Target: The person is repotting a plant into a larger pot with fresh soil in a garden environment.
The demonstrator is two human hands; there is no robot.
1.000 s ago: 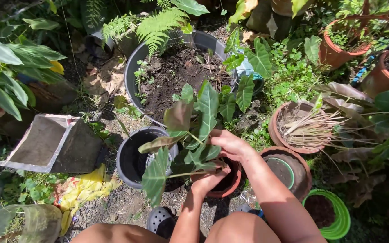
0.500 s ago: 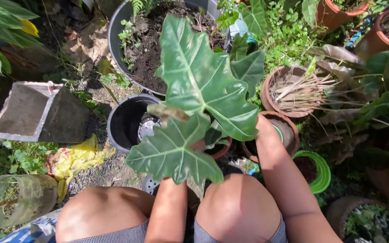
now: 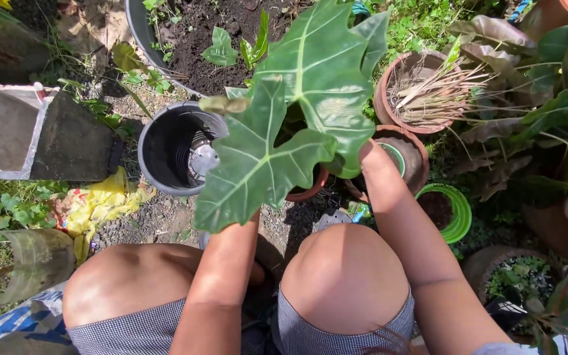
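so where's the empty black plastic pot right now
In the head view the black plastic pot stands left of centre on the gravel, between the grey square planter and the big-leafed plant in its terracotta pot.

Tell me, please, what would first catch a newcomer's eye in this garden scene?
Two big lobed green leaves fill the centre, hiding both hands and most of the terracotta pot beneath them. Left of them stands an empty black pot, and a bright green pot sits to the right beside the person's forearm.

Bright sun falls on gravel ground [image 3: 159, 223] crowded with clay pots [image 3: 422, 98], a black bucket [image 3: 172, 148] and weeds [image 3: 422, 26].
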